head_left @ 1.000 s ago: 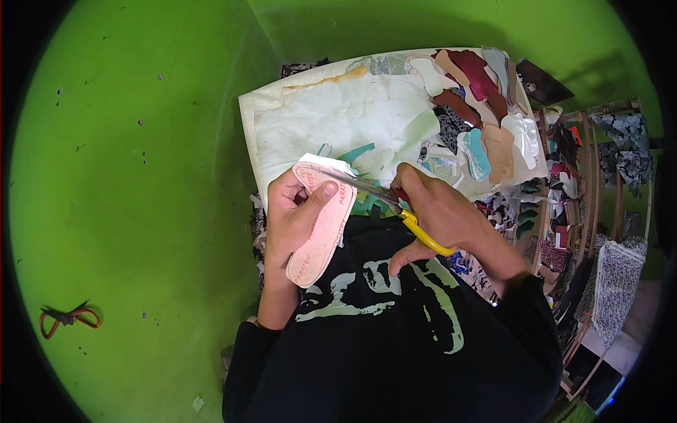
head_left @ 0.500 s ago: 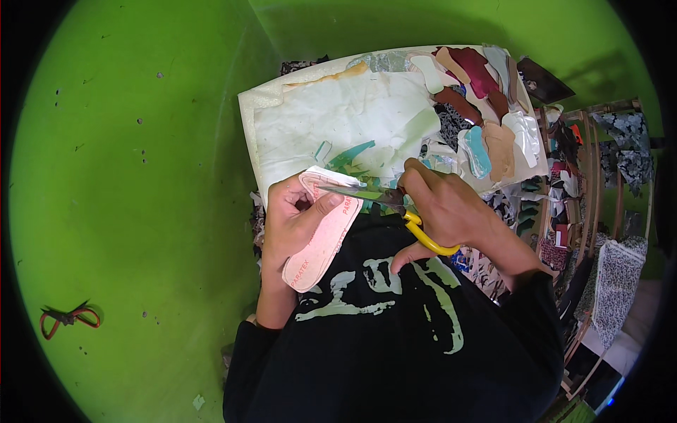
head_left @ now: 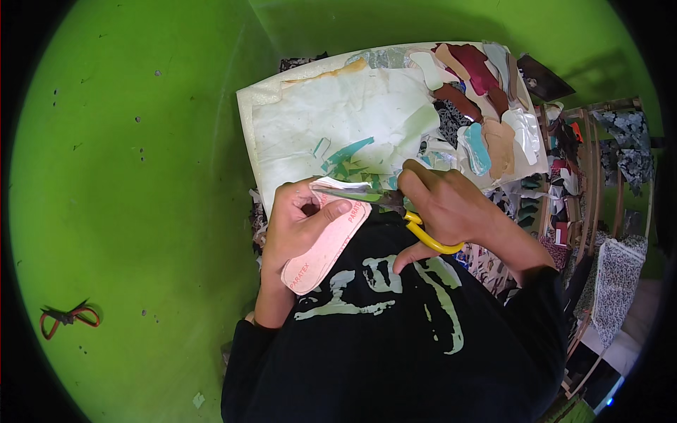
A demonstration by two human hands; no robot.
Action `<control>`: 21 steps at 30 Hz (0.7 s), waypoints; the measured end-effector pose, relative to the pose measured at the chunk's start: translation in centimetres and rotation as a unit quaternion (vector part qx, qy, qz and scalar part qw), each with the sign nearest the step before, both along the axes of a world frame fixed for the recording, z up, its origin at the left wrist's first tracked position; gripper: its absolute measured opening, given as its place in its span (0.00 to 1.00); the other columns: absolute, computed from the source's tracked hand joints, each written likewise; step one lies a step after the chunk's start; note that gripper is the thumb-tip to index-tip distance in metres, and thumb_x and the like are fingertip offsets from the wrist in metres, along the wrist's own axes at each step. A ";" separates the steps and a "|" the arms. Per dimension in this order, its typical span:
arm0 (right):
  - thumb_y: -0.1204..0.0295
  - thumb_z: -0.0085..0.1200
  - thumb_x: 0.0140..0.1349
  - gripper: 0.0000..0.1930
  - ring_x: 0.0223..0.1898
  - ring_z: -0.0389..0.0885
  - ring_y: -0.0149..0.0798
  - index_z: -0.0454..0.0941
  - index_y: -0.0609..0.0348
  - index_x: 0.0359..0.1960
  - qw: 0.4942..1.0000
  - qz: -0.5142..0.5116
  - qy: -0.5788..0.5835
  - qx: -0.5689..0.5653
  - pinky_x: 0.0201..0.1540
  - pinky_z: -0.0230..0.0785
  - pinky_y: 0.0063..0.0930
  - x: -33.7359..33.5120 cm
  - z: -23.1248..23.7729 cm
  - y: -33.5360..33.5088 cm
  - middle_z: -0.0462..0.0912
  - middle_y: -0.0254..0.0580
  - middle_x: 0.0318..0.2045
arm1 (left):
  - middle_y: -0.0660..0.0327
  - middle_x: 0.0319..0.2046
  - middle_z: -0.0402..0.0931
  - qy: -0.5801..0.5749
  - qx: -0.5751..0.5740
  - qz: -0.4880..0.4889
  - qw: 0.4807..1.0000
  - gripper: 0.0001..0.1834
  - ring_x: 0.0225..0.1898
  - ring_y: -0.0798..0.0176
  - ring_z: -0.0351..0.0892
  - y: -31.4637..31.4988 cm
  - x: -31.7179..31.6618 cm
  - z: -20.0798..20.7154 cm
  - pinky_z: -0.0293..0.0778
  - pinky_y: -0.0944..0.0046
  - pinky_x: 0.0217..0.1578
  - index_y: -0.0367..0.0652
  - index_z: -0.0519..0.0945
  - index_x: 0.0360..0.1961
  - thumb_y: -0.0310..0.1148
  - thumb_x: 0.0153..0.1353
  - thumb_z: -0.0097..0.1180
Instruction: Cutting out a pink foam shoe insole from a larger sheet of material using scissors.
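Note:
My left hand (head_left: 290, 224) pinches a pale pink insole (head_left: 326, 252) with red print, thumb on top and fingers curled behind it. The insole lies slanted in front of my dark shirt, and a thin white layer shows along its upper edge. My right hand (head_left: 448, 208) is wrapped round scissors with yellow handles (head_left: 441, 247). Their metal blades point left and lie across the insole's upper end, near my left thumb. How far apart the blades are is hard to see. Small green scraps (head_left: 345, 158) lie just beyond my hands.
A white-covered work surface (head_left: 317, 116) stands ahead, with stacked cut insole shapes (head_left: 474, 149) and maroon pieces (head_left: 474, 70) at its right. Wooden racks (head_left: 598, 190) with fabric pieces run down the right side. Red-handled pliers or snips (head_left: 68, 317) hang on the green wall at left.
The insole's upper end has tipped slightly right and toward me, with my left hand turning along. The blades stay across it, their tips a little lower. My right hand has barely moved.

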State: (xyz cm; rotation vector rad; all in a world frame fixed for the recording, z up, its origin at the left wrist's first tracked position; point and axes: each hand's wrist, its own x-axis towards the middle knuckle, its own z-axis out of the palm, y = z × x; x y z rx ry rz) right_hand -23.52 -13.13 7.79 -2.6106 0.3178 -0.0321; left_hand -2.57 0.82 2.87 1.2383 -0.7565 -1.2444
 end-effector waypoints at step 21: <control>0.31 0.64 0.39 0.48 0.24 0.79 0.60 0.62 0.66 0.40 0.998 0.036 0.051 0.029 0.25 0.72 0.44 0.5 1.5 -0.7 0.73 0.54 0.31 | 0.59 0.21 0.82 -0.135 -0.052 -0.062 0.988 0.08 0.22 0.75 0.76 0.1 0.8 -0.9 0.69 0.71 0.24 0.29 0.84 0.32 0.26 0.58 0.66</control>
